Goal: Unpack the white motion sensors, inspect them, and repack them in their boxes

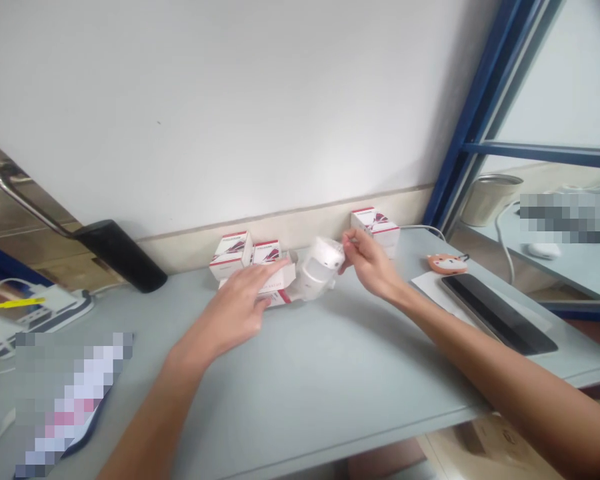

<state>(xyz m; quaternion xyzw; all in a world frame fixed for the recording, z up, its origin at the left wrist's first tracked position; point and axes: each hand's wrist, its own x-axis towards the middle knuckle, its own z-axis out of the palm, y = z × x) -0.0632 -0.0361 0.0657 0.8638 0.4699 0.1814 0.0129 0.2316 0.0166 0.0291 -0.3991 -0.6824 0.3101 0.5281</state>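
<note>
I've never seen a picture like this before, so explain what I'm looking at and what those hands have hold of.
There is no machine here: these are a person's bare hands, in a single picture from a camera worn on the head, looking forward and down. The left hand rests on an open white-and-red cardboard box. The right hand pinches the edge of a rounded white plastic device beside that box. On the grey table, two similar boxes stand behind the left hand, another box beyond the right. Farther right lies a flat black phone-like slab.
</note>
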